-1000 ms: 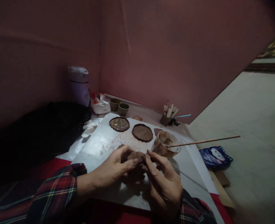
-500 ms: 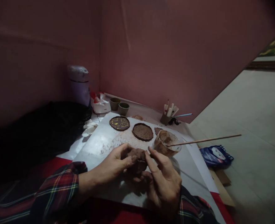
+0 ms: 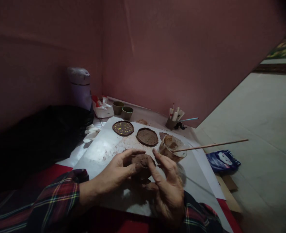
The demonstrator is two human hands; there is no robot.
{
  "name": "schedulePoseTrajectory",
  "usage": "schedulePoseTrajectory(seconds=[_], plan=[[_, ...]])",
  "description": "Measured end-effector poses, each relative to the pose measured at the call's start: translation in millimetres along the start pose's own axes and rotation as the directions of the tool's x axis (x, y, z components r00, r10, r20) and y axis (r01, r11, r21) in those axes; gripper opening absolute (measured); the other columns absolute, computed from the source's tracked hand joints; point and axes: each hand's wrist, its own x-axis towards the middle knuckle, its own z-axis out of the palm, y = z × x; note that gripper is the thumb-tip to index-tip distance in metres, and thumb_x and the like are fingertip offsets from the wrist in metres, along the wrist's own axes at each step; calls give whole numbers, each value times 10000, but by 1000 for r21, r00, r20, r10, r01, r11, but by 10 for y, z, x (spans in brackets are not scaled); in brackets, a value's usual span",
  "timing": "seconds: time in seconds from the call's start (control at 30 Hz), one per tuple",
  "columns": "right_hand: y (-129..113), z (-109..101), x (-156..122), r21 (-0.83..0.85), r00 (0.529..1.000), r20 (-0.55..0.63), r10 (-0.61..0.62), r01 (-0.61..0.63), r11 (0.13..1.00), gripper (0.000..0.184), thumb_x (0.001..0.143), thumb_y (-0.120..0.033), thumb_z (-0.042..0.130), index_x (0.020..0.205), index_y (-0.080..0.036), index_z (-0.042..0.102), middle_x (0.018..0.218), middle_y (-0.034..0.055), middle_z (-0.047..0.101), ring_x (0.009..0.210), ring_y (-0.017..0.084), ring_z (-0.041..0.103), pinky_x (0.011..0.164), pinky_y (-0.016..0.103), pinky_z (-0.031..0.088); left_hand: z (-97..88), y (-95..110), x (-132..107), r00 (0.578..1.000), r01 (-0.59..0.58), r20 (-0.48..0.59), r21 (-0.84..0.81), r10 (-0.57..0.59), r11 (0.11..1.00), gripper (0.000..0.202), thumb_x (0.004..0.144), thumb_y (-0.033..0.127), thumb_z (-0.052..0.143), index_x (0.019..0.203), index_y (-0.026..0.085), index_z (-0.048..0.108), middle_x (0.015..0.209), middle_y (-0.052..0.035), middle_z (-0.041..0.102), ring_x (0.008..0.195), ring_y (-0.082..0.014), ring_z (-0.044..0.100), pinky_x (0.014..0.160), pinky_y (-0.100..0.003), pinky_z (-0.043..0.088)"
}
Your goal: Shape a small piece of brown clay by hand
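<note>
A lump of dark brown clay (image 3: pixel 143 165) is held above the white paper, between both hands. My left hand (image 3: pixel 123 166) is wrapped round its left side, thumb on the near face. My right hand (image 3: pixel 168 184) grips the right side, with a fingertip pressed on the clay's upper surface; its lower fingers are in shadow. Just beyond the hands stands a clear cup (image 3: pixel 173 147) smeared with brown, a thin stick (image 3: pixel 213 145) leaning out of it. Two flat brown discs lie behind: a plain rimmed disc (image 3: pixel 147 137) and a yellow-dotted disc (image 3: pixel 123 128).
White paper (image 3: pixel 96 155) covers the red-edged table. At the back are two small cups (image 3: pixel 127 113), a holder with several sticks (image 3: pixel 173 121) and a lilac bottle (image 3: pixel 80 90). Black cloth (image 3: pixel 48 136) lies left; a blue packet (image 3: pixel 223 160) is right, by the tiled floor.
My right index finger has slid inward over the top of the clay, and my left fingers have straightened along its far side. The view has shifted slightly.
</note>
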Motion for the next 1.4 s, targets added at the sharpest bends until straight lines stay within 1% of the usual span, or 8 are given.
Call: schedulePoseTrajectory(seconds=[0.1,0.23,0.4,0.57,0.7,0.93,1.13,1.4], plan=[[37,42,4,69,989,-103,110,-104,992,397,956,-305,404,1331,-226,508,1271,118,548,1152,261,516,900,414,465,9,22,7,994,78,86,-126,-67,989,334,806,346,670,1076,164,599,806,-35,640,710,-167,640,637,-266,492],[85,53,-14,136,983,-43,179,-172,976,338,944,-307,444,1225,-190,591,1175,125,607,1094,254,558,874,414,481,-3,31,18,991,105,101,-176,-88,979,437,741,409,718,1089,174,595,921,-81,670,735,-223,683,625,-292,511],[49,19,-17,180,982,44,181,-186,966,336,939,-276,434,1235,-196,569,1195,127,595,1108,251,559,858,403,502,6,28,31,998,44,47,-182,-36,982,337,788,284,698,1085,141,628,985,-107,677,788,-173,654,686,-261,507],[20,1,-1,147,986,73,151,-160,976,380,908,-188,458,1281,-177,530,1223,125,580,1128,239,548,887,387,498,22,83,3,988,87,146,-190,-60,978,308,801,191,670,1101,129,640,1035,-130,675,918,-217,645,807,-312,492],[28,1,-30,172,986,104,129,-145,974,411,911,-187,447,1318,-176,499,1249,130,554,1152,243,531,899,389,498,4,64,-2,994,78,87,-138,-66,987,250,731,203,743,948,116,656,861,-75,684,752,-166,650,686,-250,487],[48,-4,-39,169,987,159,38,-65,983,481,917,-226,437,1394,-171,409,1291,153,511,1190,264,505,907,415,504,4,20,4,999,49,20,39,-50,998,259,745,318,725,792,127,558,643,14,575,544,-93,523,527,-208,403],[28,-35,-9,125,984,176,-12,-10,992,459,922,-254,451,1369,-150,437,1284,167,534,1165,259,535,864,399,538,-27,17,17,999,17,26,95,-20,995,274,731,338,727,772,117,571,655,8,554,571,-90,477,529,-200,352],[54,-73,59,-196,917,236,-323,370,908,358,888,-162,460,1173,12,591,1172,241,638,1063,315,593,769,421,574,-52,19,24,999,39,14,167,-41,985,226,726,288,735,827,106,647,774,-21,621,701,-123,541,622,-211,402]])
